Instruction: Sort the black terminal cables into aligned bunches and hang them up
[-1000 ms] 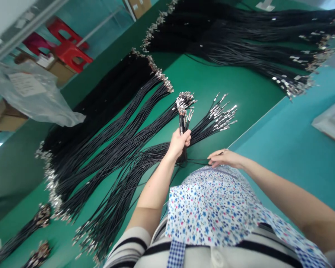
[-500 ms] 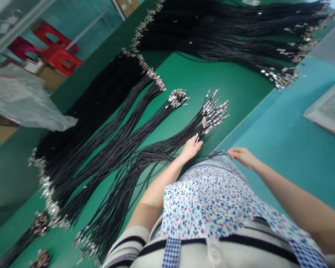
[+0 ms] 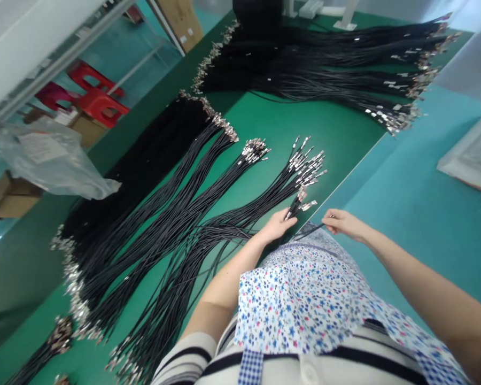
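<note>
My left hand is closed around a small bundle of black cables, whose metal-tipped ends poke out past the fingers near the table's front edge. To its right, over the edge, my right hand pinches the end of a black cable; the tip is mostly covered by the fingers. Just beyond my left hand lies a loose bunch of black cables with silvery terminals fanned out. Another bunch runs under my left forearm toward the lower left.
More bundles with metal ends lie side by side on the green table. A large pile of cables covers the far end. A plastic bag hangs over the left edge, near red stools. A pale wrapped package is at right.
The cable end that showed between my hands is now mostly inside my right fingers. My left hand sits slightly lower and further right, with the held tips spread apart. The camera view has shifted a little.
</note>
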Action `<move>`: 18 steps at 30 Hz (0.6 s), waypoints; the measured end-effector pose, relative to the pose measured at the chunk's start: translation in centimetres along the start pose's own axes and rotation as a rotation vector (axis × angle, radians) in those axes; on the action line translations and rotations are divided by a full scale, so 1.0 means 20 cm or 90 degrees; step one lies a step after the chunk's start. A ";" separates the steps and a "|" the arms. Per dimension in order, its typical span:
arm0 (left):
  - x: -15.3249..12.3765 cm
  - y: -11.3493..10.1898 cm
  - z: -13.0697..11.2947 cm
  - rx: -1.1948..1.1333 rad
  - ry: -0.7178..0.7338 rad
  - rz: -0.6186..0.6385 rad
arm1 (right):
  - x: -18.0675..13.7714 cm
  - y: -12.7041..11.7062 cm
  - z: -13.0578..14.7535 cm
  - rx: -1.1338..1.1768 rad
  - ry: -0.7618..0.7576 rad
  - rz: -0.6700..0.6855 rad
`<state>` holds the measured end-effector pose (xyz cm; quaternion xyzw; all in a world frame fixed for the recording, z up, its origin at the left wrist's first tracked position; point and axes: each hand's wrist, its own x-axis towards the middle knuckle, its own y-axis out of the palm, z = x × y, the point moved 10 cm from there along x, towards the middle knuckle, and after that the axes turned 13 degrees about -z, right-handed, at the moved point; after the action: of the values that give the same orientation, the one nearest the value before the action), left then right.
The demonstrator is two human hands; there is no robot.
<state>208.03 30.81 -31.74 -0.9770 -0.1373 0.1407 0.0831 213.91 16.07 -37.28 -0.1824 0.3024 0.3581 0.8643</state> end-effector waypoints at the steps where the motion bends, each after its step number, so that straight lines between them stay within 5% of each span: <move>1: -0.03 0.01 -0.02 -0.048 -0.012 0.032 | -0.04 0.03 0.16 -0.050 -0.076 0.010; 6: -0.14 -0.04 -0.14 -0.331 -0.104 0.109 | -0.19 0.29 0.86 -0.158 -0.321 0.033; 11: -0.16 -0.29 -0.27 -0.484 -0.112 -0.008 | -0.09 0.52 1.16 -0.026 -0.385 0.102; 14: -0.12 -0.45 -0.24 -0.520 -0.114 -0.153 | 0.11 0.47 1.03 0.090 -0.255 0.073; 18: -0.06 -0.55 -0.10 -0.578 -0.148 -0.307 | 0.34 0.20 0.49 0.003 0.069 -0.164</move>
<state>204.69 40.70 -27.36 -0.8330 -0.4140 0.1514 -0.3345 218.77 27.51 -34.75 -0.2371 0.3238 0.2328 0.8859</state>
